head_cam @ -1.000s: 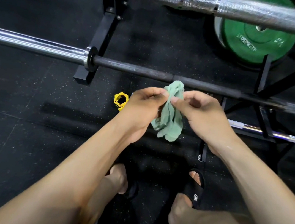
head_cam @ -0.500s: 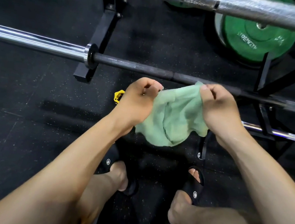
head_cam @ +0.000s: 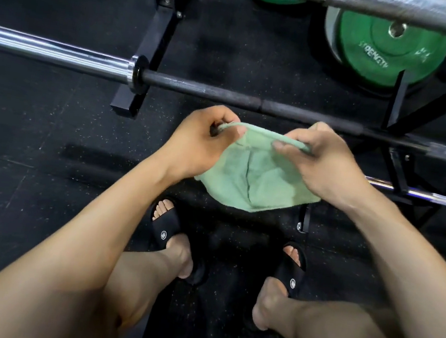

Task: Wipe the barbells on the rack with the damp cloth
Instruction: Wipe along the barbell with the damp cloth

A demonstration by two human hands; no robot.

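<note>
A light green cloth (head_cam: 256, 181) hangs spread between my hands, just in front of and below a barbell. My left hand (head_cam: 199, 143) pinches its top left edge. My right hand (head_cam: 321, 158) pinches the top right edge. The barbell (head_cam: 225, 93) has a dark shaft and a chrome sleeve on the left, and lies across a black rack. A second, knurled silver barbell (head_cam: 404, 8) crosses the top of the view, close to the camera. A third chrome bar (head_cam: 437, 196) shows low on the right.
A black rack upright and foot (head_cam: 152, 48) stand behind the dark barbell on the left. A green weight plate (head_cam: 390, 51) leans at the upper right beside black rack struts (head_cam: 398, 103). My feet in black slides (head_cam: 166, 229) stand on the speckled black floor.
The cloth was bunched between my hands, then got pulled open. It now hangs spread wide, and both hands have dropped slightly and shifted along its top edge.
</note>
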